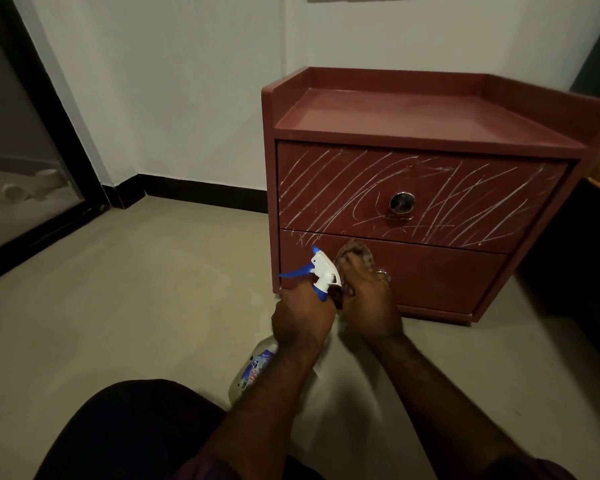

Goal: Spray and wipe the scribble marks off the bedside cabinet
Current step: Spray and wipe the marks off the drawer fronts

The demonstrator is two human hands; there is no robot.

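A beige floor is stretching from near to far, meeting a white wall with black skirting running along its foot. A dark-framed glass door is standing at the left; dark furniture is sitting at the right.

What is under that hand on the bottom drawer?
A brownish cloth under the right hand, against the bottom drawer. Any scribbles beneath it are hidden.

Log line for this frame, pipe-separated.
left hand: holds spray bottle | right hand: presses cloth on lower drawer | upper drawer: covered in scribble marks
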